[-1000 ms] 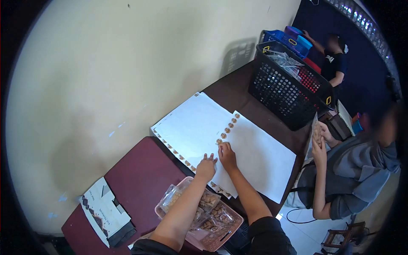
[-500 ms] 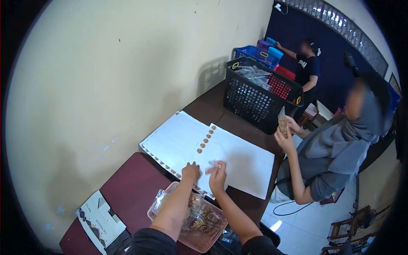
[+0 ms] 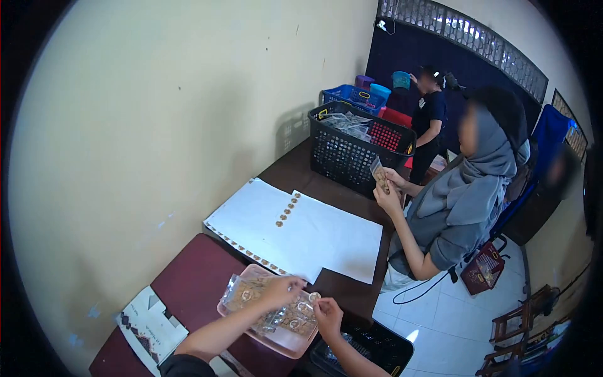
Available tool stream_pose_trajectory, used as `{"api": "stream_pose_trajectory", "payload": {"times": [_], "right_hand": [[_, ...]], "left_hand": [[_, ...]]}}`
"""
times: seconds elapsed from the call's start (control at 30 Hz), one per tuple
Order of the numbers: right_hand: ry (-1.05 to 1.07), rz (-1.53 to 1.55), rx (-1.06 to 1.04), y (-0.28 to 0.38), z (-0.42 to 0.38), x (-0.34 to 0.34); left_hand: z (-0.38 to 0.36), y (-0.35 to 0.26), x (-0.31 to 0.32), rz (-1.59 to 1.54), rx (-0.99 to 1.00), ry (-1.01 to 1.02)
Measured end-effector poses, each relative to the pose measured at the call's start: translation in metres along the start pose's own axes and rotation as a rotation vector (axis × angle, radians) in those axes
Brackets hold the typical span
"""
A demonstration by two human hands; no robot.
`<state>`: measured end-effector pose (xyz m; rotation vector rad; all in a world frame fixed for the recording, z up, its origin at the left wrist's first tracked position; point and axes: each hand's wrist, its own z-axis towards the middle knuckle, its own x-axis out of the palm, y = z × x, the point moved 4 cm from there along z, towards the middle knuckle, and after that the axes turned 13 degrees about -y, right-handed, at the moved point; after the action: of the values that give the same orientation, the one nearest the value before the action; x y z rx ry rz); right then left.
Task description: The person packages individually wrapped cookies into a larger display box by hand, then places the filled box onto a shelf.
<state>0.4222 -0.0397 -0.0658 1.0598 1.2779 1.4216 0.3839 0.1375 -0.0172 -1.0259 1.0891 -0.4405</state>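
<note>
My right hand is beside the pink basket, thumb and fingers pinched at the edge of a small round sticker. Over the basket's far side reaches my left hand, its fingers curled together; what they hold, if anything, I cannot make out. Clear plastic packets of brownish pieces fill the basket, some bearing round stickers. Just beyond lie white sticker sheets, with a short row of round brown stickers and more along the near left edge.
A black crate of packets stands at the table's back, a blue crate behind it. Across the table a co-worker holds a packet. Another person stands farther off. A white box lies at left, another black crate below.
Both my hands have drawn back from the sticker sheets to the pink basket. The small clear piece in my right hand is no longer seen. The far person has lifted a blue-green container.
</note>
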Motion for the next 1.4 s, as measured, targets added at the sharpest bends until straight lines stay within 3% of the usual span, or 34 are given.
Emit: {"api": "stream_pose_trajectory", "payload": {"times": [0.1, 0.17, 0.3, 0.33, 0.37, 0.53, 0.57, 0.63, 0.7, 0.77, 0.9, 1.03, 1.1, 1.23, 1.3, 1.37, 1.4], "right_hand": [[0.048, 0.136, 0.040, 0.005, -0.036, 0.002], [0.076, 0.134, 0.069, 0.017, -0.058, 0.005], [0.143, 0.348, 0.144, 0.059, -0.100, 0.019], [0.174, 0.379, 0.140, 0.066, -0.111, 0.023], [0.205, 0.409, 0.136, 0.072, -0.124, 0.027], [0.382, 0.199, 0.036, 0.084, -0.184, 0.036], [0.399, 0.281, 0.143, 0.105, -0.199, 0.036], [0.426, 0.112, 0.043, 0.122, -0.219, 0.032], [0.477, -0.041, -0.280, 0.153, -0.238, 0.028], [0.593, -0.172, -0.417, 0.150, -0.259, 0.032], [0.628, -0.122, -0.265, 0.160, -0.294, 0.036], [0.706, -0.125, -0.453, 0.150, -0.309, 0.040], [0.912, -0.152, -0.343, 0.150, -0.319, 0.045], [1.058, -0.187, -0.279, 0.155, -0.334, 0.054], [1.126, -0.208, -0.395, 0.148, -0.335, 0.059], [1.135, -0.213, -0.419, 0.147, -0.332, 0.067], [1.096, -0.211, -0.453, 0.149, -0.328, 0.070]], "left_hand": [[-0.060, -0.021, -0.005, 0.025, 0.134, 0.003], [-0.088, -0.039, -0.019, 0.056, 0.241, -0.113], [-0.129, -0.048, -0.043, -0.136, 0.177, -0.107], [-0.143, -0.047, -0.048, -0.197, 0.047, -0.085], [-0.157, -0.048, -0.055, -0.193, 0.047, -0.083], [-0.234, -0.045, -0.095, -0.288, 0.115, -0.359], [-0.251, -0.042, -0.102, -0.330, 0.071, -0.402], [-0.286, -0.056, -0.123, -0.267, -0.063, -0.377], [-0.317, -0.055, -0.129, -0.217, -0.119, -0.333], [-0.339, -0.049, -0.127, -0.127, -0.017, -0.278], [-0.377, -0.061, -0.139, -0.095, -0.131, -0.224], [-0.404, -0.052, -0.149, -0.097, -0.049, -0.237], [-0.414, -0.058, -0.154, -0.032, -0.054, -0.174], [-0.435, -0.055, -0.157, 0.000, -0.029, -0.125], [-0.442, -0.056, -0.158, 0.002, -0.102, -0.118], [-0.449, -0.053, -0.160, 0.015, -0.021, -0.242], [-0.450, -0.052, -0.163, -0.018, -0.115, -0.215]]}}
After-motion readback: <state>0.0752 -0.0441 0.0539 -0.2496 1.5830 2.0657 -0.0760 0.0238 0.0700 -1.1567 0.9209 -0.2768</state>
